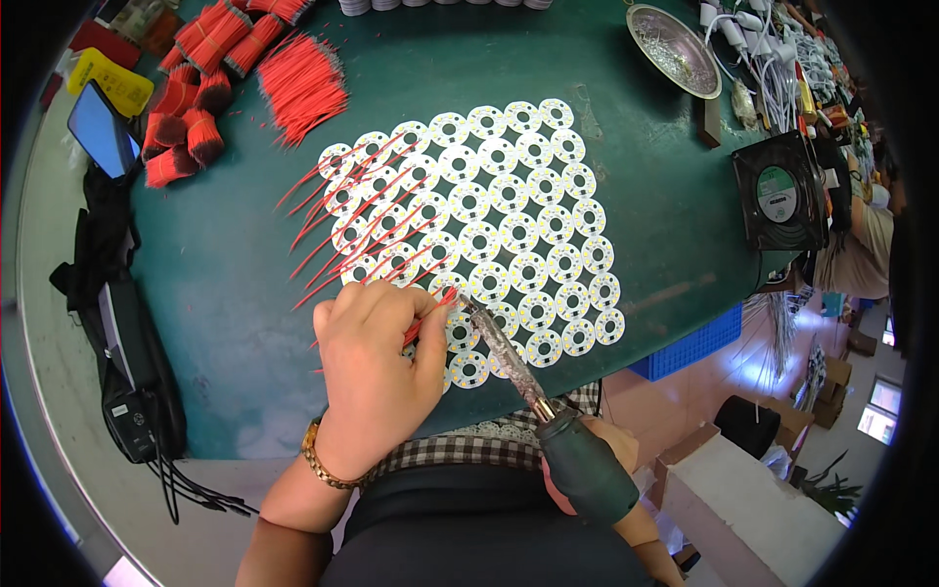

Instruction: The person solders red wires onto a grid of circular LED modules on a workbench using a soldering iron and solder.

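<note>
Round white LED circuit boards (509, 194), each with a centre hole, lie edge to edge in rows on a green table. Thin red wires (333, 256) stretch slantwise across the boards on the left side. My left hand (377, 342) is closed in a pinch on red wires (449, 294) over a board near the front. My right hand (614, 442) is wrapped round the dark handle of a soldering iron (504, 352), which partly hides the fingers. The iron's tip meets the area by my left fingertips; exact contact cannot be made out.
Bundles of red wire (203, 137) and a loose fan of them (305, 90) lie at the far left. A metal bowl (675, 49) and a black fan (780, 193) stand at the right. A phone (104, 129) and black cables are along the left edge.
</note>
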{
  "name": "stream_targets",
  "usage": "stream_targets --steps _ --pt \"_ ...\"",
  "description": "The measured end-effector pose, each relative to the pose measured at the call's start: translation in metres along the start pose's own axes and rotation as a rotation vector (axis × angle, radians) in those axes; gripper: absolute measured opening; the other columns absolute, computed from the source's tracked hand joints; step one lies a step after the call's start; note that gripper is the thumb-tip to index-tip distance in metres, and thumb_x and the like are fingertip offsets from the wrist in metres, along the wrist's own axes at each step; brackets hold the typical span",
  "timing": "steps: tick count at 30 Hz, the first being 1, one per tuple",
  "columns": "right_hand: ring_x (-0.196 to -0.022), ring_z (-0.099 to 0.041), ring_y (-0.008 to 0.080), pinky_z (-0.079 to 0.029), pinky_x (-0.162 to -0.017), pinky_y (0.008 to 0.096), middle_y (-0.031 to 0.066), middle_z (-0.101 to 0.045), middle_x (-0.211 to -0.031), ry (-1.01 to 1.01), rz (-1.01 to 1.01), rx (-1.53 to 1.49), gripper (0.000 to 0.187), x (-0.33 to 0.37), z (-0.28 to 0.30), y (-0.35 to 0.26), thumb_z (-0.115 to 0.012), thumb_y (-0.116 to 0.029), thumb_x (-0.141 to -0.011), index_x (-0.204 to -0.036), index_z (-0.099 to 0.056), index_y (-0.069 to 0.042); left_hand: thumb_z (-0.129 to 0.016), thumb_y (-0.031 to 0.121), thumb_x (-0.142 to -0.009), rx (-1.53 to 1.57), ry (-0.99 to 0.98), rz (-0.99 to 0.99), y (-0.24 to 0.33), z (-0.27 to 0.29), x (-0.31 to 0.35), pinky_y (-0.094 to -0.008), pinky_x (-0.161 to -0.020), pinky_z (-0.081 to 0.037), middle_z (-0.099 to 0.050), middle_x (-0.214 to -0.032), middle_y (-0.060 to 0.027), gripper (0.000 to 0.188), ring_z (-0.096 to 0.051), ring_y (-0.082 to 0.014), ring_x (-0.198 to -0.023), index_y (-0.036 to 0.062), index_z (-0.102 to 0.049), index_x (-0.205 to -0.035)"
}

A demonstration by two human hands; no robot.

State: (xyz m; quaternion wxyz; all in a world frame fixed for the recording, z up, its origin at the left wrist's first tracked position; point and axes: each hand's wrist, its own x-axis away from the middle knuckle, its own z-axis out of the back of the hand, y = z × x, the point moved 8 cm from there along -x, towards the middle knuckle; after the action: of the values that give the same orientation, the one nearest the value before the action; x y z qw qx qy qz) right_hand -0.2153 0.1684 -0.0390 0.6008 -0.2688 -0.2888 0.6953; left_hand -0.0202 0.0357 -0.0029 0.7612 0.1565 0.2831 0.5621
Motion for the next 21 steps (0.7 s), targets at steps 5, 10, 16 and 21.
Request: stream_targets --steps 5,10,16,21 --pt "-0.063 -0.068 0.0244 -0.054 -0.054 0.0317 0.01 -0.069 -0.082 0.023 0.121 -0.033 0.024 0.004 -0.002 -0.002 -0.079 -0.012 -0.074 -0.093 -0.068 -0.003 -0.075 0.007 -0.079 0.008 0.015 -0.01 -0.001 0.001 0.0 -0.0362 -0.067 -0.03 -0.058 -0.072 -0.0001 0.013 -0.051 -0.0198 -0.067 0.0113 -0.063 -0.078" --pt "-0.064 -0.068 0.0241 -0.054 -0.055 0.0317 0.0104 -0.07 -0.083 0.036 0.159 0.012 0.025 0.004 0.001 -0.008 -0.079 -0.01 -0.074 -0.096 -0.069 -0.002 -0.076 0.007 -0.078 0.005 0.023 -0.011 -0.001 0.0 0.001 -0.0361 -0.067 -0.03 -0.057 -0.071 0.0 0.012 -0.051 -0.0195 -0.067 0.0114 -0.064 -0.078" --pt "-0.064 -0.068 0.0237 -0.055 -0.055 0.0315 0.0097 -0.071 -0.086 0.053 0.149 -0.036 0.024 0.009 -0.003 -0.002 -0.076 -0.013 -0.076 -0.097 -0.07 -0.003 -0.076 0.008 -0.079 -0.008 0.01 0.005 -0.001 0.003 0.001 -0.0367 -0.07 -0.033 -0.06 -0.075 -0.0007 0.011 -0.053 -0.0215 -0.07 0.011 -0.065 -0.081" --pt "-0.064 -0.068 0.0237 -0.055 -0.055 0.0318 0.0096 -0.071 -0.088 0.081 0.135 0.018 0.024 0.019 -0.007 0.008 -0.075 -0.015 -0.076 -0.096 -0.071 -0.004 -0.073 0.007 -0.083 -0.008 -0.121 0.021 -0.002 0.02 0.002 -0.0397 -0.08 -0.04 -0.063 -0.082 -0.0064 0.008 -0.058 -0.0263 -0.076 0.0085 -0.067 -0.088"
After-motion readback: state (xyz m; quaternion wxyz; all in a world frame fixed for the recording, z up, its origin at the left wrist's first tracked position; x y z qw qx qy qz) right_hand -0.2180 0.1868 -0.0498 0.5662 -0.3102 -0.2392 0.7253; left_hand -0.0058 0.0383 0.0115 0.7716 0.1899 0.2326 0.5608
